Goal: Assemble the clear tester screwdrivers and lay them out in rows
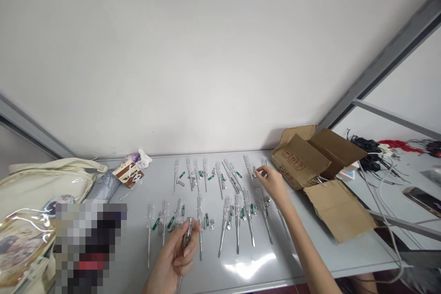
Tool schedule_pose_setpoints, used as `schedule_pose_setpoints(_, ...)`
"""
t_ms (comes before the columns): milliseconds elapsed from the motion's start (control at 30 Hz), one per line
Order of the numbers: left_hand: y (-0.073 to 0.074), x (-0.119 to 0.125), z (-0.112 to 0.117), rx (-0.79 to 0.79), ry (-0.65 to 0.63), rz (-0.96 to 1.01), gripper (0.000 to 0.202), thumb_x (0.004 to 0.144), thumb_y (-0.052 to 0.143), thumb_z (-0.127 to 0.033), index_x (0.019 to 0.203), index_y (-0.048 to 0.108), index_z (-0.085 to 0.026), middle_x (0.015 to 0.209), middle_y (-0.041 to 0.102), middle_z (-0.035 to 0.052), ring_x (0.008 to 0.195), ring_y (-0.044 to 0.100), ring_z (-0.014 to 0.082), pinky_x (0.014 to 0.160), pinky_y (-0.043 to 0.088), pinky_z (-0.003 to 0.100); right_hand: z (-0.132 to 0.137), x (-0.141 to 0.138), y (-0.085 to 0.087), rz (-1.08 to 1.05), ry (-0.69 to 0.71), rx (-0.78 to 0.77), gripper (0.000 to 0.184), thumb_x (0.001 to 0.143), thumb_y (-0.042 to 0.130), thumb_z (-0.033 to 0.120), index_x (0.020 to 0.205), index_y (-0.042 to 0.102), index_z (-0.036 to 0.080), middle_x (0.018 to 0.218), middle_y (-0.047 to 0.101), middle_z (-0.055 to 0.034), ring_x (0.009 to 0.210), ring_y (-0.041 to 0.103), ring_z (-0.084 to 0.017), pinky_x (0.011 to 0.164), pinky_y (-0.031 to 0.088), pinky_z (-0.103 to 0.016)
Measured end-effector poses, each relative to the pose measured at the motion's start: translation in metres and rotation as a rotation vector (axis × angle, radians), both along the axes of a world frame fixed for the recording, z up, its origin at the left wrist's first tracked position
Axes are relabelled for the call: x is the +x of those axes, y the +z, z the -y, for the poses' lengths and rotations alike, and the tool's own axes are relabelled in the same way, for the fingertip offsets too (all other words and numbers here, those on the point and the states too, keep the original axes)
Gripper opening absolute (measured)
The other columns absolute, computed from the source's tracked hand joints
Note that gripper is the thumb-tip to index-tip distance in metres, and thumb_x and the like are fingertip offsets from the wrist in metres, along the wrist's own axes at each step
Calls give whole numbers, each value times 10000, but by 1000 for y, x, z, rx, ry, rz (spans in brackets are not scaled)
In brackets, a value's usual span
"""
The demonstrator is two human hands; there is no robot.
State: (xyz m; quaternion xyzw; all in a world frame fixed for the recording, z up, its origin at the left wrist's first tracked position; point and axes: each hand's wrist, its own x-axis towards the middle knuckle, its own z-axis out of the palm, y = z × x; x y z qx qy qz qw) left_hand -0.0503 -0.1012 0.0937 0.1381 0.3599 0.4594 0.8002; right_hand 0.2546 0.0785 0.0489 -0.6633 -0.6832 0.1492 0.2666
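My left hand is closed around a clear-handled screwdriver, its handle up and its shaft pointing down towards the table's front edge. At the far row, my right hand has its thumb and fingertips brought together beside a clear screwdriver and small metal parts; what is between those fingertips is too small to make out. Two rows of similar screwdrivers lie on the grey table, among them one in the near row. Beside many of them are small green strips and little metal cylinders.
An opened cardboard box stands at the back right, one flap spread over the table. A cream bag and a printed packet sit at the left. Beyond the metal frame lie black cables and a phone.
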Motion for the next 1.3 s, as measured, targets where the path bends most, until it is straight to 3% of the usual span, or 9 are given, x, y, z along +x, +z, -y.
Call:
schedule_pose_setpoints(133,1,4,-3,-5,50,9,418,740,771,-494,878,620,-129,517,341,-102,412,95,3,365,103,135,-3,-41,-1,12,77,-45,206,860,506,333,844,653,191,768,662,-37,730,613,-190,694,402,-269)
schedule_pose_setpoints(300,1,11,-1,1,-40,22,469,709,776,-531,880,621,-123,512,350,-100,397,85,0,355,64,141,0,-81,-7,46,83,-80,68,821,587,228,817,637,183,765,646,-42,718,604,-184,655,376,-255)
schedule_pose_setpoints(467,-1,3,3,11,-12,-6,471,693,781,-543,872,622,-137,511,339,-103,399,83,4,362,57,151,8,-90,-12,42,61,-69,43,793,607,185,758,584,178,766,626,-58,713,587,-190,667,395,-271)
schedule_pose_setpoints(567,1,-9,2,53,-14,-81,452,743,728,-558,886,623,-143,532,337,-98,410,86,11,378,73,167,9,-89,-1,9,50,-18,52,822,577,212,787,558,178,857,624,-91,821,591,-217,757,432,-307)
schedule_pose_setpoints(733,9,-32,-4,296,41,-626,437,886,494,-604,936,596,-182,605,395,-65,458,214,47,443,185,191,41,-82,59,-202,122,43,168,883,588,353,878,513,202,909,634,-67,851,582,-198,787,455,-323)
schedule_pose_setpoints(867,17,-47,-16,751,269,-1497,297,869,612,-411,701,502,-191,583,365,-62,528,322,75,523,262,213,87,-82,107,-595,587,-352,207,951,528,421,1018,529,226,720,644,13,643,580,-144,635,455,-277)
schedule_pose_setpoints(967,23,-54,-29,1125,331,-1891,404,878,601,-261,569,356,-176,532,301,-66,509,268,79,525,233,244,106,-87,120,-593,767,-454,209,925,589,422,1007,641,237,783,661,5,661,562,-127,590,413,-250)
schedule_pose_setpoints(1100,28,-60,-41,1291,355,-2051,421,887,580,-204,567,306,-184,525,275,-68,501,246,89,512,215,261,108,-92,116,-519,765,-415,223,918,608,427,1066,711,296,947,695,-8,751,574,-139,607,395,-254)
schedule_pose_setpoints(1300,32,-61,-49,1369,308,-2015,407,887,576,-177,581,307,-189,536,289,-69,501,273,86,515,228,251,108,-95,110,-536,705,-382,257,923,596,441,1099,713,295,947,691,-17,778,584,-149,658,431,-266)
